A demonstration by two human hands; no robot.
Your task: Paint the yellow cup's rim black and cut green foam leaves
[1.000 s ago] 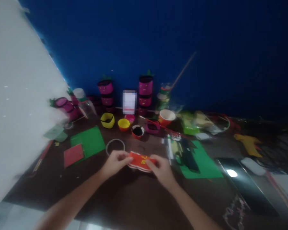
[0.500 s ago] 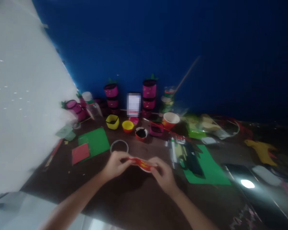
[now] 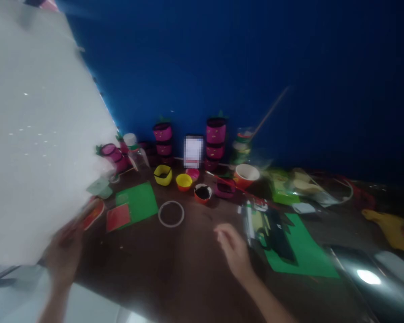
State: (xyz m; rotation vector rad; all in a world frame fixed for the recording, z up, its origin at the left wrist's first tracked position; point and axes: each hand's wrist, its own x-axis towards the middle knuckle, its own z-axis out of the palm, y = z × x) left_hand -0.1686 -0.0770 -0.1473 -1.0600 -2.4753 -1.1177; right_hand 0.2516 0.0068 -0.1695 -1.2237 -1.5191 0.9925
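The left hand (image 3: 64, 252) is hanging over the left side of the desk (image 3: 182, 273), and the red piece (image 3: 94, 215) is showing at its fingertips, just left of the red square (image 3: 118, 217). Blur is hiding whether those fingers are clamping the red piece or only touching it. The right hand (image 3: 235, 253) is hovering nearer the middle, its fingers bending toward the thumb; nothing is showing in its grasp, and whether the tips are meeting cannot be told.

Judging by its pale rim and yellowish patch, the red piece is looking already shaped and decorated, and it is touching none of the cups.

Farther back, the left purple stack (image 3: 163, 133) and the right purple stack (image 3: 216, 133) are standing upright with green tops, and these 2 are looking complete. In front, 4 vessels are standing separately, not stacked: the yellow container (image 3: 163, 177), the yellow-lined cup (image 3: 184, 184), the dark-lined cup (image 3: 202, 194) and the purple container (image 3: 224, 190). The white ring (image 3: 171, 225) is lying flat, holding nothing. The left green sheet (image 3: 144, 202) is lying beside the red square, which is overlapping its edge; the right green sheet (image 3: 318, 260) is showing plenty of uncut surface, so material is seemingly remaining.
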